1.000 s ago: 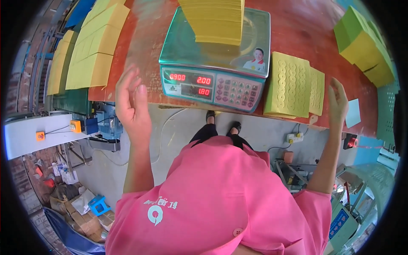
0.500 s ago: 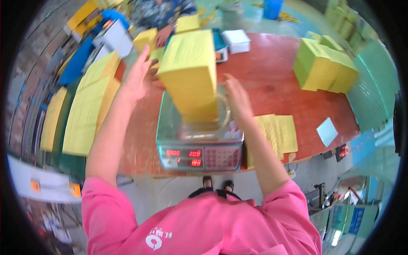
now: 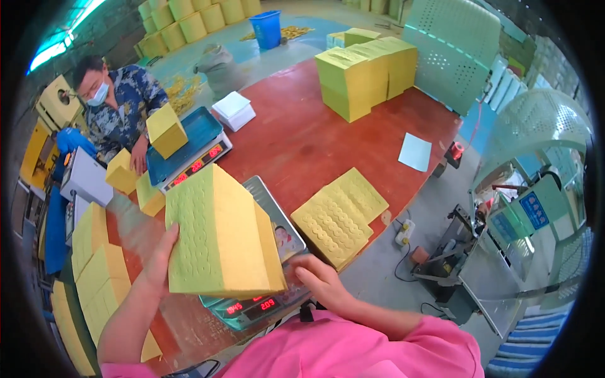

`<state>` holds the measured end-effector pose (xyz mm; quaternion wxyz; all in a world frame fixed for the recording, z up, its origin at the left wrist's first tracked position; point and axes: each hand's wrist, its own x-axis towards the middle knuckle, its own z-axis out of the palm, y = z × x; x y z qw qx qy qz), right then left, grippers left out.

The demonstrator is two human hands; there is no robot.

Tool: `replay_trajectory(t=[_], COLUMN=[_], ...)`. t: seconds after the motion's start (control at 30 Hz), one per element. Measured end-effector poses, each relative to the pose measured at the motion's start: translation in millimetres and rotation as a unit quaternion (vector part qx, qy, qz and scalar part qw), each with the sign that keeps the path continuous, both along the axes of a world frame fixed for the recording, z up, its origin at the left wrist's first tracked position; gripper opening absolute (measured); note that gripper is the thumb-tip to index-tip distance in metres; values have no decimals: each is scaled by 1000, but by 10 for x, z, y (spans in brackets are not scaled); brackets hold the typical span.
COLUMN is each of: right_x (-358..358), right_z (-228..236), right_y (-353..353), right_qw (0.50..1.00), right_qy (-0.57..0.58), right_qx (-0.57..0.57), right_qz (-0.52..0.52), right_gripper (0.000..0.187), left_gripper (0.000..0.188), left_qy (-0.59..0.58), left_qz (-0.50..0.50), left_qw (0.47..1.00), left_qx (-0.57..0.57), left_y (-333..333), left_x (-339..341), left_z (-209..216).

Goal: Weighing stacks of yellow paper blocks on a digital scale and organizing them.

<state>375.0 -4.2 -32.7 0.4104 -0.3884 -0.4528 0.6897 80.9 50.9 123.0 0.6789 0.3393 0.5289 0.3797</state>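
A tall stack of yellow embossed paper stands over a digital scale in front of me, hiding most of its pan. My left hand grips the stack's left side; its fingertips are partly hidden. Low at the right side, my right hand is close to the stack with thumb and fingers apart; whether it touches is unclear. Right of the scale lie flatter piles of the same yellow paper. Red digits glow below the stack, partly covered by it.
Across the red table, a masked person handles small yellow blocks beside a second scale. A white stack, a large yellow stack and a pale sheet also lie there. More yellow stacks line the left edge.
The view has swung to the right and closer to the stack. My left hand, earlier spread apart from the stack, now holds its side. My right hand has come lower beside it.
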Motion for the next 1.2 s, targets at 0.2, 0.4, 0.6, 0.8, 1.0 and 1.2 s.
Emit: replay_trajectory(t=[0.2, 0.4, 0.6, 0.8, 1.0, 1.2], right_x=[-48, 480, 1085, 1385, 1637, 1916], right_z=[-167, 651, 597, -192, -755, -343], right_y=[-18, 479, 2341, 3910, 4825, 4403], right_qw=[961, 994, 997, 995, 979, 990], right_qy=[162, 7, 34, 28, 59, -9], right_qx=[-224, -70, 55, -69, -193, -35], right_qz=[13, 80, 40, 60, 23, -139], right_gripper=[41, 50, 47, 47, 52, 62], left_gripper=[57, 56, 51, 52, 58, 67], left_qy=[-27, -22, -108, -166, -142, -32], left_qz=[-36, 55, 87, 131, 126, 132], left_qw=[999, 995, 950, 971, 981, 991], left_qx=[-22, 82, 280, 115, 37, 3], left_y=[131, 296, 1333, 2769, 3877, 4376], left_x=[148, 400, 1214, 1776, 2134, 2836], left_z=[-82, -53, -122, -658, -1205, -1065])
